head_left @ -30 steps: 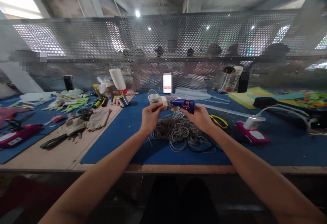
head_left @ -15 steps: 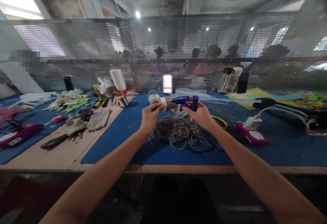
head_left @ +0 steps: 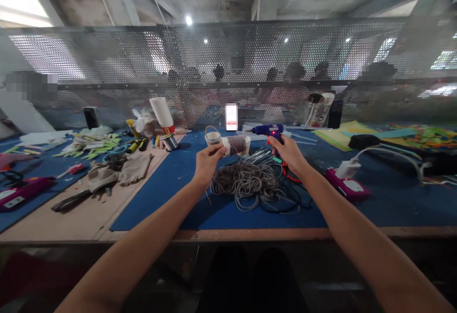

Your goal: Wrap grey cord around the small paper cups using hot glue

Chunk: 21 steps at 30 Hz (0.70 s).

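1. Change from the preceding frame: the glue gun (head_left: 268, 130) is shifted toward 3 o'clock. Its nozzle, then over the white end of the cord-wrapped cup (head_left: 234, 145), now sits near the opposite end, leaving the grey winding exposed to view.
2. Left hand (head_left: 210, 160): thumb and fingers pinch the cup's white end. The grip lies at the cup's 8 to 9 o'clock side; the cup is on its side, raised in front of the person, its wound body extending toward 3 o'clock.
3. Right hand (head_left: 287, 150): clasped around the handle of the glue gun, at 2 o'clock from the cup. The nozzle points to 9 o'clock.
4. Small basket (head_left: 213, 137): pale, with a looped handle, upright just beyond the left hand at the cup's 10 o'clock. Its contents cannot be made out.
5. Stack of paper cups (head_left: 159, 111): nested, tilted, farther out at 10 o'clock, above a metal can (head_left: 169, 143). Whether the stack sits inside the can cannot be determined.
6. Clear jar (head_left: 311, 110): dark-lidded, at 2 o'clock beyond the glue gun; contents indistinct.
7. Pile of grey cord (head_left: 250, 184): loose coils on the blue mat (head_left: 160, 199), at 5 o'clock from the cup.
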Each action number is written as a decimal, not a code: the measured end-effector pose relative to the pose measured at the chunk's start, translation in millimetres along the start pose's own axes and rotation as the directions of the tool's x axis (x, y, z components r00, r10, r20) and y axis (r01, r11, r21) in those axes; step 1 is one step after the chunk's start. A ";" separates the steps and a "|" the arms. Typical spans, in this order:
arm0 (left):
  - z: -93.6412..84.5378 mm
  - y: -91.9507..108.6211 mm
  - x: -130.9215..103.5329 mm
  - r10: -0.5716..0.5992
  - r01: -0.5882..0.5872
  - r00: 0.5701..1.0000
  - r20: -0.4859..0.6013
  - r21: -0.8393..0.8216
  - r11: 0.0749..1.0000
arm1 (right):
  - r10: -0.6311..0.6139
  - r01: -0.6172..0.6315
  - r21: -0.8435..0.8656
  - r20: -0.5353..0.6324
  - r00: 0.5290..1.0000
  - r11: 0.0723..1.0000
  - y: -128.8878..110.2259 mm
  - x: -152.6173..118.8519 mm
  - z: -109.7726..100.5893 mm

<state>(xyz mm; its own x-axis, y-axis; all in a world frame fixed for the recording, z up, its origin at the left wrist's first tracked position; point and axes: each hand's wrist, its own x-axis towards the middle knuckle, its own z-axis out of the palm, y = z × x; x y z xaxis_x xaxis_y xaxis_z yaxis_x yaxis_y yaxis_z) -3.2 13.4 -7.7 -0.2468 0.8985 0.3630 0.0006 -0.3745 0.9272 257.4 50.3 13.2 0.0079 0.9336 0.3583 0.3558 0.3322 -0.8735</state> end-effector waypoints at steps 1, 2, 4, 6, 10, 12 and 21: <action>0.3 0.1 -0.1 -0.005 0.005 1.000 -0.004 -0.003 1.000 | 0.043 -0.043 -0.009 -0.013 0.999 0.999 4.7 3.3 -2.4; 0.6 0.3 -0.1 -0.011 0.010 1.000 -0.006 -0.007 1.000 | 0.095 -0.096 -0.030 -0.019 0.995 0.995 9.3 6.2 -4.8; 1.0 0.7 -0.2 -0.019 0.019 1.000 -0.003 -0.014 1.000 | 0.159 -0.157 -0.146 0.000 0.987 0.977 18.0 10.9 -9.8; 1.2 1.0 -0.3 -0.027 0.027 1.000 0.004 -0.018 0.999 | 0.179 -0.164 -0.282 0.028 0.983 0.945 25.8 14.4 -14.6; 1.2 1.1 -0.3 -0.051 0.051 0.999 0.009 -0.038 0.998 | 0.205 -0.167 -0.445 0.038 0.978 0.880 38.9 20.0 -22.8; 1.5 1.2 -0.5 -0.059 0.059 0.998 0.012 -0.044 0.997 | 0.211 -0.162 -0.515 0.039 0.977 0.842 44.6 23.2 -26.0; 1.2 3.0 -2.5 -0.060 0.062 0.998 0.034 -0.037 0.997 | 0.261 -0.177 -0.715 0.008 0.965 0.677 56.6 29.3 -32.5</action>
<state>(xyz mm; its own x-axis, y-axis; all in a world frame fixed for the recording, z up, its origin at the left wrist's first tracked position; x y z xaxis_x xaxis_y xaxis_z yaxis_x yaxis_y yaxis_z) -1.5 10.3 -5.7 -0.2129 0.9268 0.3094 -0.0501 -0.3266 0.9438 308.1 92.1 -15.1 0.0931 0.9889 0.1155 0.9073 -0.0365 -0.4190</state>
